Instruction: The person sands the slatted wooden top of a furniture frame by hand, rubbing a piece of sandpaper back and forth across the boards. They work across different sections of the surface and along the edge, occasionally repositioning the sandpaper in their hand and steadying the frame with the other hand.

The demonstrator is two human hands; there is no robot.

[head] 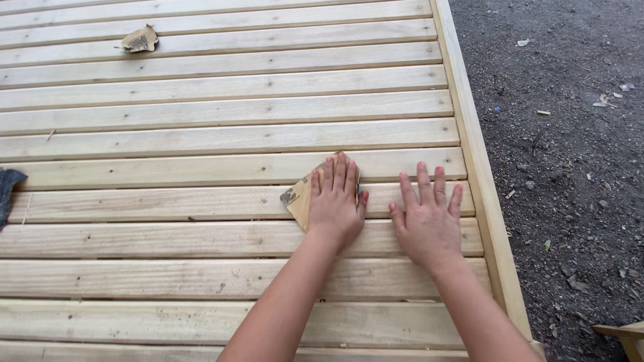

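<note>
Outdoors, slatted wooden platform (221, 137) beside dirt ground (570, 147)

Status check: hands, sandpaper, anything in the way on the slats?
Left hand flat on sandpaper sheet, pressing it to slat. Right hand flat on bare wood beside it. Second sandpaper piece lies far up the slats, not in the way.

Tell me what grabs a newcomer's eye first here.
Two bare hands lie flat on pale slatted wooden decking: the left hand presses a tan folded sandpaper sheet, and the right hand rests empty beside it. A second crumpled tan sandpaper piece lies far up left; dark gravel ground borders the right.
</note>
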